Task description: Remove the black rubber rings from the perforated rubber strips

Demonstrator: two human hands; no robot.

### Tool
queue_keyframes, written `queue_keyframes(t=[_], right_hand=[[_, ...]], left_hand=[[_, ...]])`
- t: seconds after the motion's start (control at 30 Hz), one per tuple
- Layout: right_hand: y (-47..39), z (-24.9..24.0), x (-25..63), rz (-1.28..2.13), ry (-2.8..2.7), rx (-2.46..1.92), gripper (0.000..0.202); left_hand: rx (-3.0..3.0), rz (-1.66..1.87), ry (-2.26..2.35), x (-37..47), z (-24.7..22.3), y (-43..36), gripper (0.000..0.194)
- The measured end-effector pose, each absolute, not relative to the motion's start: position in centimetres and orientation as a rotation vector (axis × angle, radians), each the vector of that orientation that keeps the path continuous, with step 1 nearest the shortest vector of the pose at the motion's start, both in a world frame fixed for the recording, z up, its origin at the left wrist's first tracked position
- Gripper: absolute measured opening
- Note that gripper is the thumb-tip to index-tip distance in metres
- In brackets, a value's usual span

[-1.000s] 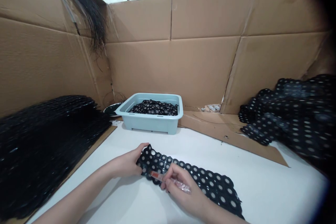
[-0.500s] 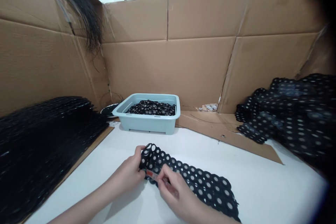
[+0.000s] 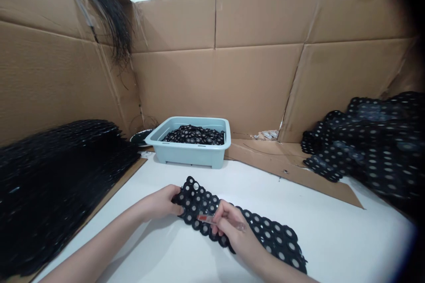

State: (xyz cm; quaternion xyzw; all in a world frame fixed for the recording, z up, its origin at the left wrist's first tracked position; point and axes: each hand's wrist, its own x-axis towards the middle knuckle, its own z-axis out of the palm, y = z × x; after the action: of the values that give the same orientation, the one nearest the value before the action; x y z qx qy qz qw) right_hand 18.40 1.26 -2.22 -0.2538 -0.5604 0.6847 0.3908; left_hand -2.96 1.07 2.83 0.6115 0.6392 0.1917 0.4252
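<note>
A black strip of joined rings with pale round centres (image 3: 277,239) lies slantwise on the white table. At its far left end, my left hand (image 3: 162,203) pinches the edge between thumb and fingers. My right hand (image 3: 241,234) is closed around a slim, clear-handled tool with a red part (image 3: 206,218), held like a pen over the strip's left half. The tool's red end points left, toward my left hand. Whether its tip touches the rings, I cannot tell. My right hand hides part of the strip's middle.
A light blue basin (image 3: 191,155) holding black ringed pieces stands at the back. On the left lies a large stack of black strands (image 3: 59,185). More black ringed material (image 3: 372,141) is heaped at right. Cardboard walls (image 3: 252,84) surround the table.
The strip's left end, lifted and curled before, now lies flatter. My right hand and the tool have moved right and slightly up, away from my left hand. The view has shifted slightly.
</note>
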Motion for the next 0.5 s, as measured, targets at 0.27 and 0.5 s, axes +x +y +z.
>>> queue_keyframes(t=[0.27,0.5], right_hand=[[1.2,-2.1,18.8,1.682,-1.55,-0.705,0.008],[1.0,-2.8,18.8,1.676,-1.669,-0.727,0.012]], left_hand=[[1.422,0.49,1.399,-2.3,3.6,1.0,0.018],[1.489,0.576,1.587,-0.9,1.6,0.8,0.032]])
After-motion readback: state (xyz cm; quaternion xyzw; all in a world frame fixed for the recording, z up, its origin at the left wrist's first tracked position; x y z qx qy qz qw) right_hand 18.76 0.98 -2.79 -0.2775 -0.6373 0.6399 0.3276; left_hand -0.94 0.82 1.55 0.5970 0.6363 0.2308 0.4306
